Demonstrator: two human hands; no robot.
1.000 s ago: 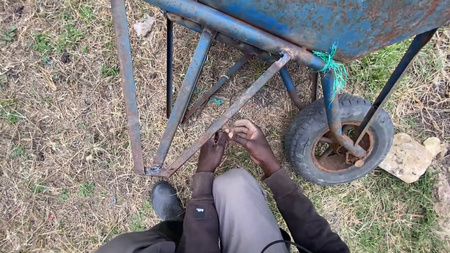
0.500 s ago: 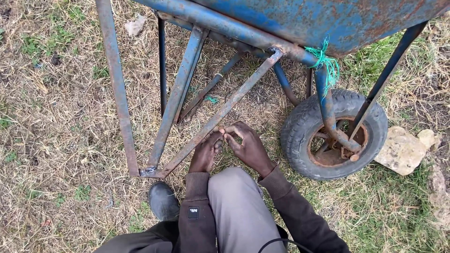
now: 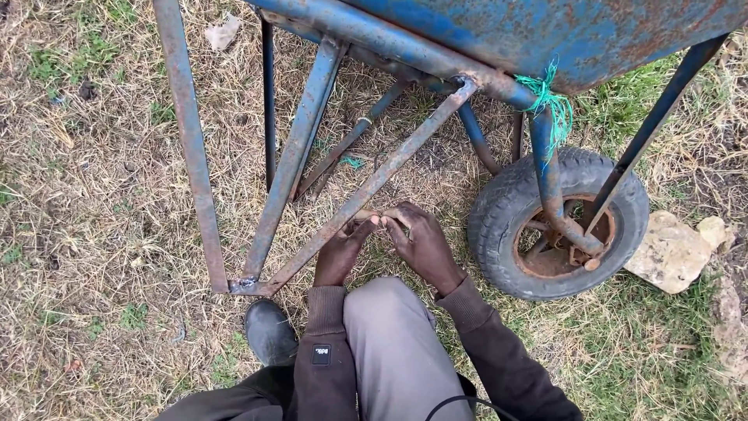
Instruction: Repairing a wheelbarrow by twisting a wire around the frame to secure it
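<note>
Both hands work a small piece at the wheelbarrow's rusty brace.
Left hand (image 3: pixel 340 251) and right hand (image 3: pixel 421 242) pinch narrow together beside the brace (image 3: pixel 374 183); next calls for fine fingertip grip.

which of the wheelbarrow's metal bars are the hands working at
The rusty diagonal brace: both the left hand and right hand meet beside it, while the other blue bars stand untouched.

Your fingertips meet at the rusty diagonal brace (image 3: pixel 374 181) slanting from the blue wheelbarrow's frame down to the grass.

Dark brown sleeves (image 3: pixel 483 343), grey trousers (image 3: pixel 393 351), black rubber boot (image 3: pixel 269 331).
</note>
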